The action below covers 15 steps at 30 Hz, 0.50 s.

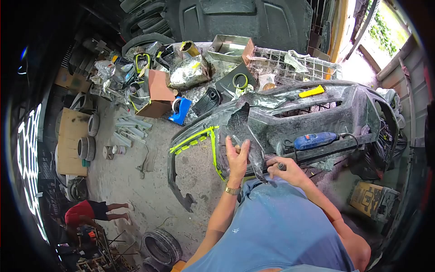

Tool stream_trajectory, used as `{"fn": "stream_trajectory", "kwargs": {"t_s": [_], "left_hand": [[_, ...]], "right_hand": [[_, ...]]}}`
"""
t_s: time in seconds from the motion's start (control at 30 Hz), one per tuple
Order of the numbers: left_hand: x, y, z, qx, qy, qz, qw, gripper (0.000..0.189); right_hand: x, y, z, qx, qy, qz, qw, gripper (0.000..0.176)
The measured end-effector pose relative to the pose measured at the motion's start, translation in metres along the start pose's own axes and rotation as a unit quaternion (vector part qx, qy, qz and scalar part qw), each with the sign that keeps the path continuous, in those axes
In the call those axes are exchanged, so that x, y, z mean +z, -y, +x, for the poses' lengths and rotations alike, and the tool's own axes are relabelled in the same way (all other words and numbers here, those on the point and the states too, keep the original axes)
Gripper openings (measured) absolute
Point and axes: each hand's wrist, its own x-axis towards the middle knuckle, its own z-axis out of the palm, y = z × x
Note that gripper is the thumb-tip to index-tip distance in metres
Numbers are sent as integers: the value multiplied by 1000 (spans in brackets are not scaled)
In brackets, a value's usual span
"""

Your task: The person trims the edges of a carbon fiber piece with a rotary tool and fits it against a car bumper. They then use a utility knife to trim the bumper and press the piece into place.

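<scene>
My left hand (238,156) is closed on a dark, curved, rough-edged piece (240,124) that stands in front of a large grey bumper (312,118). To its right, my right hand (287,171) is wrapped round a small dark cylindrical tool (282,166), near the lower end of the dark piece. A blue rotary tool (316,140) with a cord rests on the bumper, right of my hands. Yellow-green tape (213,145) runs along the bumper's left part. On the bumper's upper edge lies a yellow-handled cutter (312,91).
Behind the bumper, a cluttered table holds a cardboard box (156,93), a blue tape dispenser (180,110), a metal tin (232,47) and a green tape roll (240,81). Tires (161,247) lie on the floor at lower left. A person in red (80,212) bends over there.
</scene>
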Motion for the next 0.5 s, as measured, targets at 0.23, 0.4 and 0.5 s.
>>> {"fn": "stream_trajectory", "kwargs": {"t_s": [0.23,0.4,0.5], "left_hand": [[5,9,-1,29,-22,11,999,29],[-2,18,7,89,2,25,996,36],[3,6,-4,33,25,-66,997,32]], "right_hand": [[-1,-9,2,-24,26,7,999,28],[-7,-13,-4,-41,37,-16,998,25],[-12,-10,-9,-35,43,16,998,23]]}}
